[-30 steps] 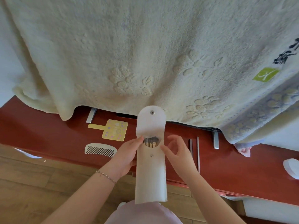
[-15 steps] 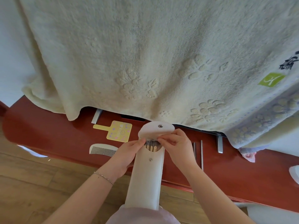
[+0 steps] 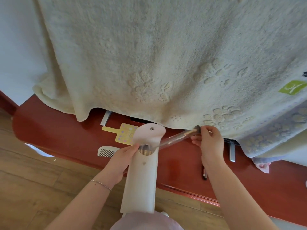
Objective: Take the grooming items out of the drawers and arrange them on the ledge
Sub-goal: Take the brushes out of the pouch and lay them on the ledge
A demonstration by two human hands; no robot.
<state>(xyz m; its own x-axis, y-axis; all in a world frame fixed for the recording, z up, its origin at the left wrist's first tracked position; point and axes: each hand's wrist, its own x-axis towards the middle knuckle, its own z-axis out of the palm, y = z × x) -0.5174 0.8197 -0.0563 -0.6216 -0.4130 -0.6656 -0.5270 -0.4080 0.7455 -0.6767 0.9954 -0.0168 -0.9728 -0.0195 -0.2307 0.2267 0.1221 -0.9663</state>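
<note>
My left hand (image 3: pixel 123 159) grips a tall white brush pouch (image 3: pixel 141 183) near its open mouth, flap folded back; several brush handles show inside. My right hand (image 3: pixel 208 141) pinches the bristle end of one makeup brush (image 3: pixel 176 138) in a clear sleeve, drawn out slanting up to the right, its lower end still at the pouch mouth. On the red ledge (image 3: pixel 49 130) lie a yellow hand mirror (image 3: pixel 123 133) and a white comb (image 3: pixel 107 151), both left of the pouch. A slim dark item (image 3: pixel 204 174) lies on the ledge under my right wrist.
A large cream blanket (image 3: pixel 157 55) hangs down over the back of the ledge. Metal brackets (image 3: pixel 231 151) stick out beneath it. Wooden floor (image 3: pixel 33 188) lies below the ledge's front edge. A pink cloth scrap (image 3: pixel 263 166) shows at the right.
My right hand has pulled one brush out of the pouch, up and to the right. The pouch flap stays folded back; my left hand keeps its hold.
</note>
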